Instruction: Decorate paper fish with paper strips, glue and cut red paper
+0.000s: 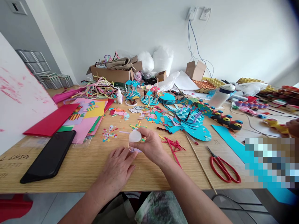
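My right hand (149,144) grips a small whitish round piece (135,137), like a short cylinder or cap, between thumb and fingers; its exact kind is unclear. Just below it, a thin pale loop and a bit of light purple paper (138,151) show, partly hidden by my fingers. My left hand (120,163) rests on the tabletop with fingers stretched forward, their tips close to the loop. To the left of them lie small coloured paper scraps (109,133). Red paper strips (174,145) are spread right of my right hand.
Red-handled scissors (225,169) and a thin wooden stick (201,163) lie to the right. A black phone (49,155) and coloured paper sheets (93,121) are on the left. Behind stand a glue bottle (119,96) and blue paper discs (196,129). Another person's hand (293,127) shows at far right.
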Motion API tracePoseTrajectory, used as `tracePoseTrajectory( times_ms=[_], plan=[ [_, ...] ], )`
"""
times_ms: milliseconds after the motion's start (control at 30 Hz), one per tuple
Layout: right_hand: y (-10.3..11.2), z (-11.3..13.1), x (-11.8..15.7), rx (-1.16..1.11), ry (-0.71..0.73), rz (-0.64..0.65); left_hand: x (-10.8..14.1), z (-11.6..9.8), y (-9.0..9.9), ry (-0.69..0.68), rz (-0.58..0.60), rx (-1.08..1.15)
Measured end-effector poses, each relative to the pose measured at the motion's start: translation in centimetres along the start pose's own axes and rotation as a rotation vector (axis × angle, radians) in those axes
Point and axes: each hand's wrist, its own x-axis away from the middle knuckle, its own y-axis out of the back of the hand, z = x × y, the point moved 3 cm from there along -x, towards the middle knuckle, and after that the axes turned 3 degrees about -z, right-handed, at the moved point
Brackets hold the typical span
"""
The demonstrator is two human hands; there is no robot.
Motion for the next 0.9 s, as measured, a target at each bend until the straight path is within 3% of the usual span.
tracePoseTrajectory(
  times_ms=[233, 367, 633, 900],
  plan=[
    [0.6, -1.6, -0.4, -0.177, -0.089, -0.135, 0.3, 0.2, -0.1, -0.012, -0.025, -0.001],
    [1.1, -1.8, -0.4, -0.269, -0.069, -0.125, 0.4, 0.2, -0.2, -0.022, -0.043, -0.011],
    [1.1, -2.0, -0.2, -0.056, -0.083, -0.111, 0.4, 0.2, -0.1, -0.025, -0.052, -0.007],
    [1.0, -2.2, -0.1, 0.005, -0.059, -0.085, 0.2, 0.1, -0.1, -0.020, -0.044, -0.005]
  ],
)
